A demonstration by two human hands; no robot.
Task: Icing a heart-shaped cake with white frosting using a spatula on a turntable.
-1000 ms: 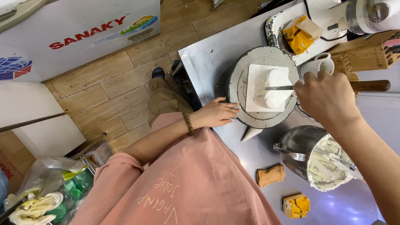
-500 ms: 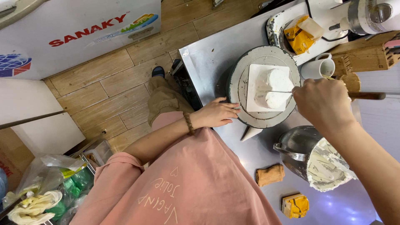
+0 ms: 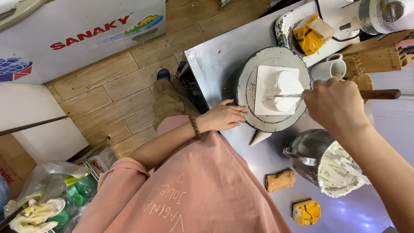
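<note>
The small white cake (image 3: 281,88) sits mid-turntable (image 3: 250,86). Right hand (image 3: 334,105) fingers are clamped on a spatula (image 3: 284,96) against its side; left hand (image 3: 224,116) fingers, apparently loosely together, touch the turntable's rim. Uneven pressure could gouge the frosting or shove the cake off-centre.

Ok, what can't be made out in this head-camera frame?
- Right hand: its grip on the spatula is hidden by its own back.
- Cake: far side faces away from the camera.
- Turntable: stand hidden under its disc.
- Mixing bowl: partly covered by the right forearm.
- Left hand: fingertips at the turntable rim, contact unclear.
</note>
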